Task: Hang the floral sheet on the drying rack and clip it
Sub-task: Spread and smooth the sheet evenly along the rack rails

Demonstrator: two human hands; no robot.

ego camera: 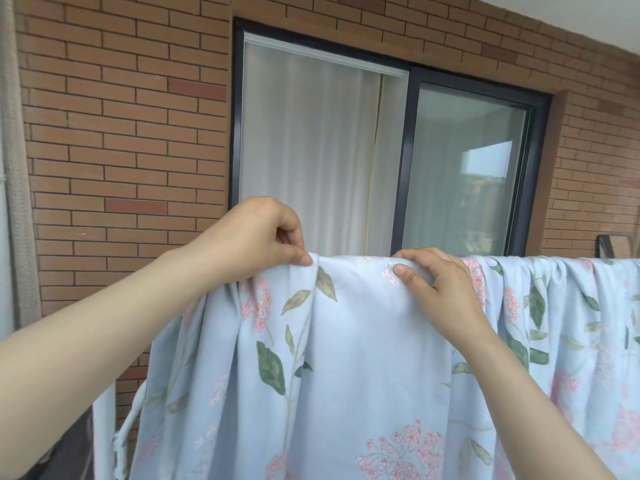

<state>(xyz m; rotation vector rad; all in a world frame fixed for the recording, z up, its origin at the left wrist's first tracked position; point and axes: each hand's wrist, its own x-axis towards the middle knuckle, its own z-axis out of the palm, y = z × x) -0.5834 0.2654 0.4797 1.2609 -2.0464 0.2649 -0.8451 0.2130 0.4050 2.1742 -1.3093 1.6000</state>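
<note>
The floral sheet [363,358], pale blue with pink flowers and green leaves, hangs draped over a horizontal rack bar that the cloth hides completely. My left hand [263,233] pinches a bunched fold of the sheet at the top edge, thumb and fingers closed on the fabric. A little to the right, my right hand [436,278] grips the top of the sheet over the bar, fingers curled behind and thumb pressed on the front. No clip shows in either hand.
A brick wall [121,150] stands close behind the sheet, with a dark-framed sliding window [408,161] and white curtain. A grey pipe [14,168] runs down the left edge. A dark framed object [607,245] leans at the far right.
</note>
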